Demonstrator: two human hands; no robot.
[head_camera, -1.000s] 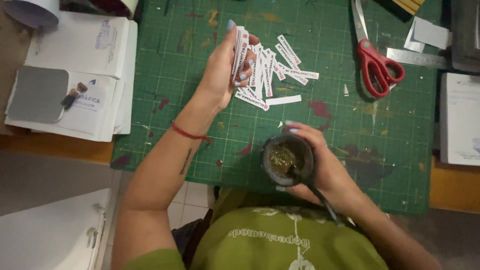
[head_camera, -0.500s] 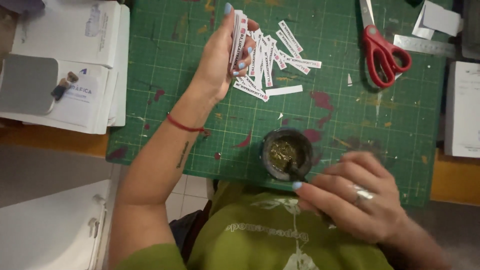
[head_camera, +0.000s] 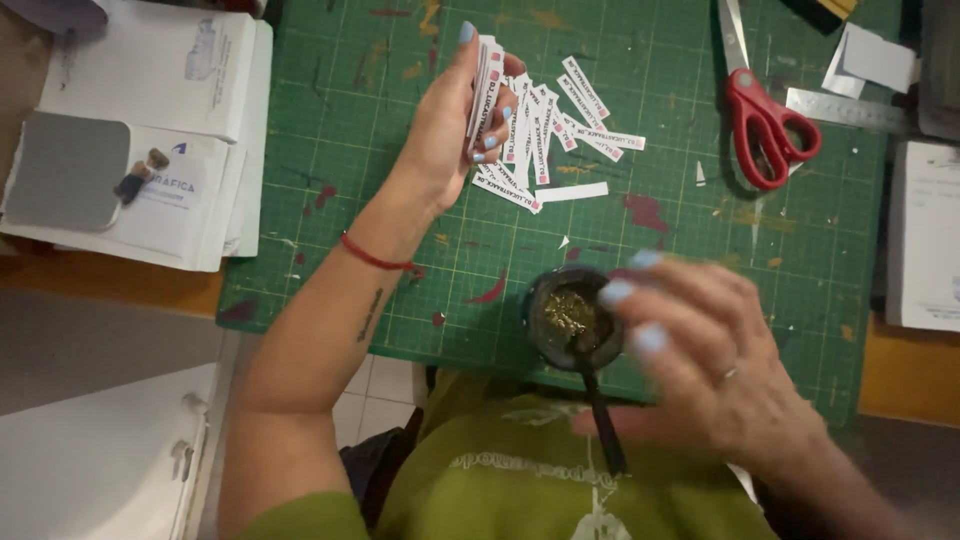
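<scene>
My left hand (head_camera: 438, 145) is raised over a green cutting mat (head_camera: 330, 130) and is closed on a small stack of white printed paper strips (head_camera: 487, 80). More loose strips (head_camera: 570, 125) lie fanned on the mat just right of it. Near the mat's front edge stands a dark round cup (head_camera: 568, 318) filled with greenish-brown herb, and a dark straw (head_camera: 603, 425) leans out of it toward me. My right hand (head_camera: 720, 375) is blurred, with its fingers spread. Its fingertips are at the cup's right rim; I cannot tell whether they touch it.
Red-handled scissors (head_camera: 765, 120) and a metal ruler (head_camera: 850, 108) lie at the mat's far right. White envelopes and papers (head_camera: 190, 90) with a grey card (head_camera: 65, 170) are stacked to the left. More paper (head_camera: 925, 240) lies right of the mat. Wooden table edges flank the mat.
My right hand first gripped the cup, then pulled off it toward my body. Now it is back at the cup's right rim with fingers spread. My left hand still holds the strips.
</scene>
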